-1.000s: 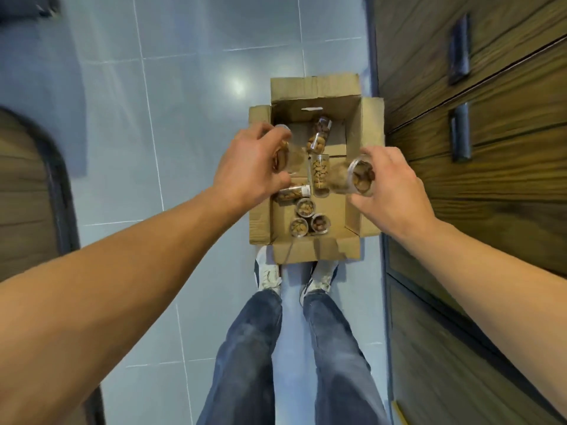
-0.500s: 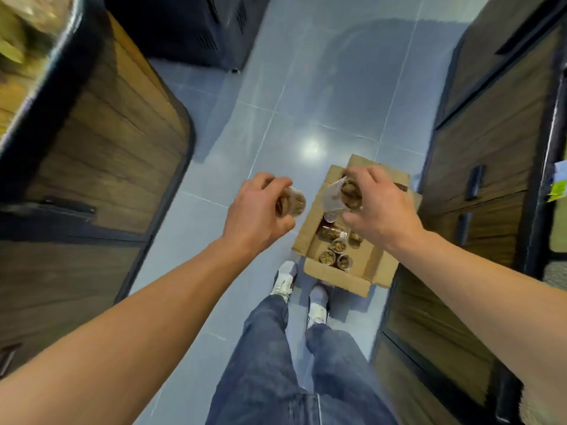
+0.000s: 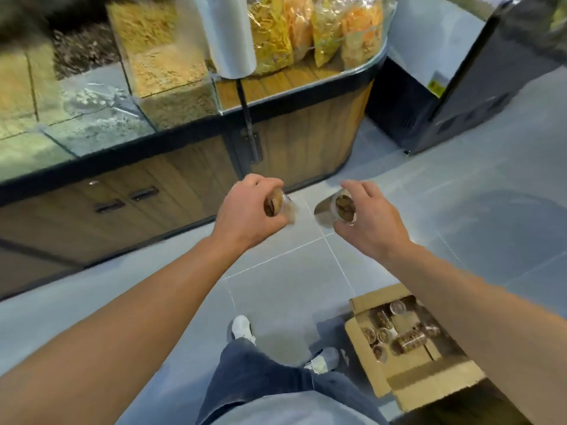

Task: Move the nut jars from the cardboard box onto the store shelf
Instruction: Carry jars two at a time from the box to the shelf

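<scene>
Head view: a nut jar (image 3: 277,204) is gripped in the left hand (image 3: 245,217); a second jar (image 3: 336,208) is gripped in the right hand (image 3: 369,222). Both are held in the air over the tiled floor (image 3: 460,225), slightly apart. The cardboard box (image 3: 408,345) is seen on the floor at lower right, flaps open, more jars (image 3: 399,332) inside. A wooden display counter (image 3: 184,167) with glass bins is seen ahead.
</scene>
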`<move>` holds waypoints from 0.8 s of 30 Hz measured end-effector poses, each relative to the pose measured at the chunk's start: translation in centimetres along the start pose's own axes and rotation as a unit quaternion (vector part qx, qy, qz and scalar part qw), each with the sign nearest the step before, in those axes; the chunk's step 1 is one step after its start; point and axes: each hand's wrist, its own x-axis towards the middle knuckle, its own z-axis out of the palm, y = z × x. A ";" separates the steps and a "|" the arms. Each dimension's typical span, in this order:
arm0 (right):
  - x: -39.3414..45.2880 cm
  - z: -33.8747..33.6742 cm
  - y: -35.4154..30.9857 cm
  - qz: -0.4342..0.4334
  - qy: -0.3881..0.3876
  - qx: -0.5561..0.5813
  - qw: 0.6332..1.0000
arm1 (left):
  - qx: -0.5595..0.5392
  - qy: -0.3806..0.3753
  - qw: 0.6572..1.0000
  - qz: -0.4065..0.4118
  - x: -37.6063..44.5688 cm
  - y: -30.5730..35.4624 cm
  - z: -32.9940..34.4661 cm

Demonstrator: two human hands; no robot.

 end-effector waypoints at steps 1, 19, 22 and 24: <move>0.7 0.2 -1.9 -0.021 -0.001 -0.004 1.000 | -0.003 0.014 1.000 -0.017 -0.5 -1.4 -1.4; 12.4 7.8 -34.9 -0.200 0.006 -0.007 0.980 | -0.033 0.158 0.980 -0.117 -4.2 -27.7 -24.5; 15.0 8.0 -38.2 -0.219 0.017 -0.010 0.976 | -0.028 0.165 0.979 -0.117 -2.9 -30.7 -27.4; 17.0 8.0 -39.9 -0.229 0.023 -0.016 0.973 | -0.022 0.170 0.979 -0.111 -1.8 -32.1 -28.9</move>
